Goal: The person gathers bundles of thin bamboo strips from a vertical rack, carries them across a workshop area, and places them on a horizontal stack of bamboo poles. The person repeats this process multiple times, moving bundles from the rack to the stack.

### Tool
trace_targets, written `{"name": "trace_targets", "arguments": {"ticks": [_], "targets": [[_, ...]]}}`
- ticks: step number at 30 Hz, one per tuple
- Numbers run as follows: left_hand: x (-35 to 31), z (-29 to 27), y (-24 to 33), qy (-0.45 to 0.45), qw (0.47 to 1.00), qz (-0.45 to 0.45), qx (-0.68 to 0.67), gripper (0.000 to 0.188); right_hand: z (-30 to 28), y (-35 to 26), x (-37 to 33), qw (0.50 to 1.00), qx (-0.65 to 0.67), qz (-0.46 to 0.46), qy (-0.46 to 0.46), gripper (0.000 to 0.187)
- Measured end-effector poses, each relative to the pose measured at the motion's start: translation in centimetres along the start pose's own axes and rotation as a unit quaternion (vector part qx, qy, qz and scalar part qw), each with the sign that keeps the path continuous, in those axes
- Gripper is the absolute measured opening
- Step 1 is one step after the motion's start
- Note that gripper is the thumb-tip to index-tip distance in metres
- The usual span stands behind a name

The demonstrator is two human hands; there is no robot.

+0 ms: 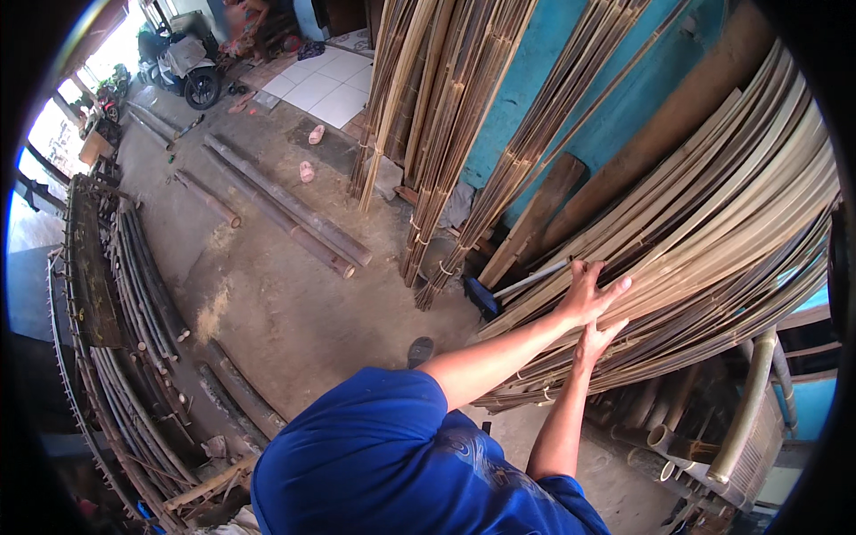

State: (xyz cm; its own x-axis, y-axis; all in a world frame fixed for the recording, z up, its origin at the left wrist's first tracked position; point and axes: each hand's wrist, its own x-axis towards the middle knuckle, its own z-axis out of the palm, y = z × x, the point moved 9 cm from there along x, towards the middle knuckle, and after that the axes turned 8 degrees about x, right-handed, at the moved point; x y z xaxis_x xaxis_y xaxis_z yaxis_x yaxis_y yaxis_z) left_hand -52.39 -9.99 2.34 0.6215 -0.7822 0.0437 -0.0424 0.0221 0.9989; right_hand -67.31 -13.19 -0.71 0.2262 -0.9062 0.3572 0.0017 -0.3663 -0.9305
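Note:
Long, thin bamboo strips (695,259) lean in a broad, bowed stack on the right, pale on top and darker below. My left hand (584,296) is closed at the upper face of the stack, its thumb pointing right across the pale strips. Just below it, my right hand (599,342) grips strips near the lower side of the stack, close to the left wrist. The strips partly hide the fingers of both hands.
Tied bundles of bamboo strips (455,134) lean on a blue wall (588,134). Thick bamboo poles (276,209) lie on the floor, with more poles (143,276) stacked left. A pink slipper (307,171), a motorbike (183,67) and a seated person (247,27) are farther off. Bamboo tubes (687,446) lie lower right.

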Motion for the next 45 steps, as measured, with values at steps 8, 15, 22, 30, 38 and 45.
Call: {"name": "trace_targets", "arguments": {"ticks": [8,15,22,30,38,45], "targets": [[-0.8,1.7,-1.0,-0.135,0.989,0.010,-0.063,0.079,-2.4,2.0,-0.5,1.000,0.021,-0.013,0.009,0.126],[-2.4,2.0,0.7,-0.033,0.997,-0.040,-0.053,0.062,-2.2,0.5,-1.9,0.999,0.036,-0.021,0.021,0.118],[-2.6,3.4,-0.5,-0.106,0.990,-0.089,-0.039,0.108,-0.7,-1.1,-3.0,0.998,0.055,-0.028,-0.026,0.111],[-5.5,5.4,-0.9,-0.234,0.972,-0.020,-0.019,0.075,-4.5,1.6,-2.4,0.992,0.120,-0.005,-0.027,0.100],[-9.2,2.9,2.3,-0.221,0.971,0.090,0.024,0.064,-6.6,-0.4,-6.3,0.993,0.091,0.034,-0.064,0.097],[-10.8,2.7,1.6,-0.335,0.934,0.075,0.099,0.060,-6.7,-0.7,-8.8,0.994,0.106,0.005,0.029,0.124]]}}
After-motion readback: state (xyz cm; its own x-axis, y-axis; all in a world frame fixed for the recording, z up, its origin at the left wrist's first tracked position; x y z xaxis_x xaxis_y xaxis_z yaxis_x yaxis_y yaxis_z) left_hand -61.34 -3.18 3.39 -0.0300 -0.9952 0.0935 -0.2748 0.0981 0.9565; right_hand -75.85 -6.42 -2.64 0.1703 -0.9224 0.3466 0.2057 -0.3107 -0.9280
